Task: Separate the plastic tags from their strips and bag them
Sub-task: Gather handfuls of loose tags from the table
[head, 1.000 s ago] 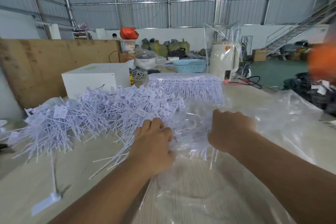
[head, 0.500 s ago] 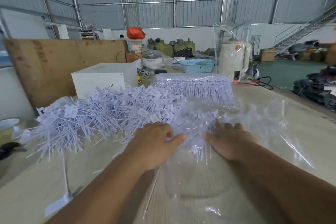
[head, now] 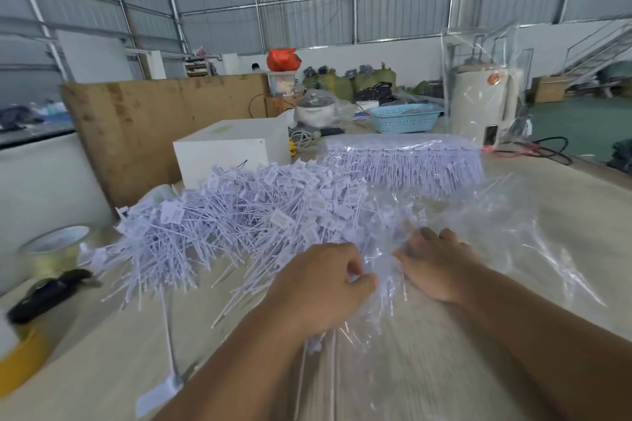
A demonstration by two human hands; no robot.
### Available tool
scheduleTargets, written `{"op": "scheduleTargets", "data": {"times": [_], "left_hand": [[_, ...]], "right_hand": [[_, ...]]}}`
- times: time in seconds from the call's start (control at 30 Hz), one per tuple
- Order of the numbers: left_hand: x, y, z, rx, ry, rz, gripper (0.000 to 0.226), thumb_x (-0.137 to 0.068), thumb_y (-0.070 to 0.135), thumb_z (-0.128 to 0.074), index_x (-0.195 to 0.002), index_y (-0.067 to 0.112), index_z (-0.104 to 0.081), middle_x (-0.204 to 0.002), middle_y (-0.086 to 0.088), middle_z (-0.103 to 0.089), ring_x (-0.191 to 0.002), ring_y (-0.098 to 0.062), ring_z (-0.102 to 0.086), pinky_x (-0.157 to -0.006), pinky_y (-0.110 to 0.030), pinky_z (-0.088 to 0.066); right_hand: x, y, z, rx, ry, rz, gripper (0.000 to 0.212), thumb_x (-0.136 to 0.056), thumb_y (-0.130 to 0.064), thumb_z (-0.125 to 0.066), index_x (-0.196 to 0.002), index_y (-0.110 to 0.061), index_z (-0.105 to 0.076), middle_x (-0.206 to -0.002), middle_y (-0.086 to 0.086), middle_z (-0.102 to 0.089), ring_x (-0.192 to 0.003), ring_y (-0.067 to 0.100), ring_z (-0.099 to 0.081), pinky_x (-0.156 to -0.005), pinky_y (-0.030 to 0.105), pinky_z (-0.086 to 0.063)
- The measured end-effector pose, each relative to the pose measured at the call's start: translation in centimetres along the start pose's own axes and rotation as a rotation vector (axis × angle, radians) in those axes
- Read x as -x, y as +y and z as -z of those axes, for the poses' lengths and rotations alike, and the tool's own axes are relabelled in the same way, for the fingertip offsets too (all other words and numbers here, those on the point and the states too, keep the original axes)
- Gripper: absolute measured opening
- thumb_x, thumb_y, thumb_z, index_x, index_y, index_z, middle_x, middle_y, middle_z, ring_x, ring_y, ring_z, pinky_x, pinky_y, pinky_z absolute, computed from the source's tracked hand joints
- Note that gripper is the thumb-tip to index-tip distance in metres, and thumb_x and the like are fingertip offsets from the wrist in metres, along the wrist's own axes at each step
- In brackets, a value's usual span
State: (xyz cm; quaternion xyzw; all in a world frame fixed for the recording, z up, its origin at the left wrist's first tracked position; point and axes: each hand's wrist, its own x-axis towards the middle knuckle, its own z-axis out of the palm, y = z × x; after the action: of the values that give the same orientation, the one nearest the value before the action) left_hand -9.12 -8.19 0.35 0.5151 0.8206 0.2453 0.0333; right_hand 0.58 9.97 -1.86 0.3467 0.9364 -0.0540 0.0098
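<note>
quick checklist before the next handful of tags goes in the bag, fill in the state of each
1. Left hand grips tags: ok, fingers curled round a bunch.
2. Right hand on the clear bag: ok, resting on the plastic.
3. Bag mouth open: cannot tell, film is crumpled.
4. Loose tag pile within reach: ok, just beyond the left hand.
5. Tags all off their strips: cannot tell, too blurred.
6. Stray tag at the table edge: not ok, apart from the pile.

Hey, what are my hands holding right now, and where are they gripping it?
The left hand pinches a bunch of white plastic tags at the pile's near edge, by the clear bag's mouth. The right hand lies flat on the bag, gripping nothing.
</note>
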Motion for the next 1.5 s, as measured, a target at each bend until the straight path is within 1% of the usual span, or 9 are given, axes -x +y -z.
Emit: {"op": "scheduleTargets", "data": {"times": [0.2,0.33,0.47,0.6,0.83,1.03,1.17,1.33,1.5], "left_hand": [[-0.1,-0.4,1.3,0.030,0.196,0.011,0.030,-0.088,0.058,-0.053,-0.112,0.040,-0.052,-0.094,0.015,-0.064,-0.080,-0.005,-0.061,-0.072,-0.029,-0.051],[-0.3,-0.7,1.9,0.047,0.440,0.029,0.030,-0.089,0.046,-0.058,-0.115,0.032,-0.054,-0.103,0.013,-0.057,-0.088,-0.011,-0.057,-0.076,-0.032,-0.050],[-0.3,-0.4,1.1,0.229,0.345,0.034,0.028,-0.083,0.056,-0.061,-0.097,0.031,-0.060,-0.091,0.014,-0.056,-0.081,-0.003,-0.054,-0.067,-0.024,-0.042],[-0.8,-0.8,0.8,0.020,0.392,0.014,0.037,-0.080,0.056,-0.063,-0.106,0.030,-0.060,-0.099,0.013,-0.047,-0.099,-0.008,-0.047,-0.077,-0.025,-0.039],[-1.7,-3.7,0.9,-0.181,0.395,0.315,0.090,-0.069,0.067,-0.067,-0.140,0.024,-0.034,-0.139,-0.004,-0.034,-0.129,-0.028,-0.029,-0.106,-0.042,-0.029],[-2.0,-3.4,0.7,-0.303,0.552,0.176,0.080,-0.068,0.061,-0.056,-0.136,0.020,-0.044,-0.138,-0.008,-0.036,-0.127,-0.031,-0.030,-0.100,-0.043,-0.026],[-2.3,-3.3,1.3,-0.283,0.809,-0.115,0.056,-0.066,0.040,-0.060,-0.115,0.013,-0.059,-0.115,-0.011,-0.050,-0.105,-0.028,-0.040,-0.085,-0.043,-0.038],[-3.3,-5.1,-0.2,-0.269,0.279,0.262,0.091,-0.086,0.069,-0.042,-0.153,0.018,-0.008,-0.159,-0.005,-0.013,-0.145,-0.028,-0.010,-0.118,-0.046,-0.014],[-3.1,-4.4,-0.4,-0.255,0.208,0.301,0.093,-0.079,0.079,-0.034,-0.148,0.021,-0.017,-0.147,-0.005,-0.027,-0.133,-0.032,-0.033,-0.105,-0.048,-0.035]], "right_hand": [[0.0,0.0,0.1,-0.244,0.068,-0.069,0.055,-0.094,-0.057,-0.040,-0.132,-0.019,-0.048,-0.135,0.010,-0.048,-0.124,0.032,-0.043,-0.103,0.043,-0.036],[1.2,0.9,2.5,-0.298,0.136,-0.008,0.026,-0.082,-0.049,-0.058,-0.088,-0.024,-0.060,-0.092,-0.001,-0.062,-0.079,0.013,-0.061,-0.066,0.028,-0.050],[3.1,1.5,4.6,-0.220,0.290,-0.048,0.031,-0.085,-0.034,-0.059,-0.109,-0.016,-0.054,-0.100,0.001,-0.055,-0.081,0.019,-0.059,-0.066,0.032,-0.052],[5.8,1.1,5.4,0.100,0.534,-0.022,0.013,-0.086,-0.021,-0.050,-0.090,-0.020,-0.037,-0.079,-0.005,-0.028,-0.066,0.020,-0.043,-0.046,0.026,-0.029],[8.6,-2.6,7.1,0.240,0.974,0.412,0.017,-0.058,0.001,-0.068,-0.052,-0.008,-0.055,-0.060,0.004,-0.045,-0.068,0.025,-0.040,-0.064,0.033,-0.024],[5.1,-8.5,6.4,-0.254,0.305,0.422,0.022,-0.089,-0.024,-0.052,-0.087,-0.008,-0.067,-0.090,0.006,-0.063,-0.084,0.023,-0.061,-0.075,0.037,-0.055],[1.7,-9.3,4.7,-0.595,0.198,0.225,0.026,-0.083,-0.030,-0.056,-0.064,-0.012,-0.059,-0.059,0.000,-0.060,-0.053,0.013,-0.059,-0.039,0.018,-0.038],[0.3,-8.4,2.8,-0.760,0.030,-0.021,0.032,-0.077,-0.038,-0.061,-0.062,-0.010,-0.055,-0.046,0.004,-0.060,-0.033,0.017,-0.053,-0.043,0.020,-0.042],[0.0,-8.0,2.5,-0.857,-0.018,-0.077,0.026,-0.076,-0.031,-0.062,-0.068,-0.007,-0.055,-0.055,0.012,-0.064,-0.042,0.022,-0.056,-0.051,0.025,-0.046]]}}
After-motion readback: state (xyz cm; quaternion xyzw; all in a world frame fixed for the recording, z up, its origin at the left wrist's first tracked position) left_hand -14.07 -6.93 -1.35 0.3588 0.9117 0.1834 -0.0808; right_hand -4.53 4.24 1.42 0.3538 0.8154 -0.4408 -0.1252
